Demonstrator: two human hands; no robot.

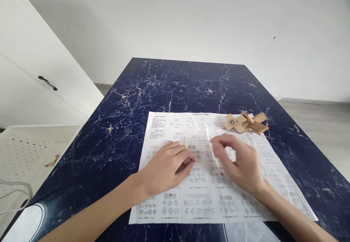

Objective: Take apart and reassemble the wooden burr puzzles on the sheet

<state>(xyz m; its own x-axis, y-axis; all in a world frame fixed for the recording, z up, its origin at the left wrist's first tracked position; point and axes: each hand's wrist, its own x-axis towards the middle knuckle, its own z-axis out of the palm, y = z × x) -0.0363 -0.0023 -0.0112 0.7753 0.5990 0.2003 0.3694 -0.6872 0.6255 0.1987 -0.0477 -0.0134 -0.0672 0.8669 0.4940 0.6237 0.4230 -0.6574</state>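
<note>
A large printed instruction sheet (202, 212) with rows of small diagrams lies on the table. My left hand (171, 163) rests over its left half, the fingers curled and the thumb near the index fingertip; nothing shows between them. Over the sheet's right half is my right hand (240, 160), slightly blurred, with thumb and index finger bent into a loop and no object visible in it. Just beyond the right hand, interlocking wooden puzzle pieces (246, 122) sit on the sheet's upper right corner. One light piece carries a dark mark.
The dark blue marble-patterned table (175, 85) reaches toward a white wall (191, 19). At left stand a white cabinet (32, 56) with a black handle (47, 83) and a pale perforated seat (30, 154) bearing a small wooden piece (52, 161). A white cable (16, 184) loops nearby.
</note>
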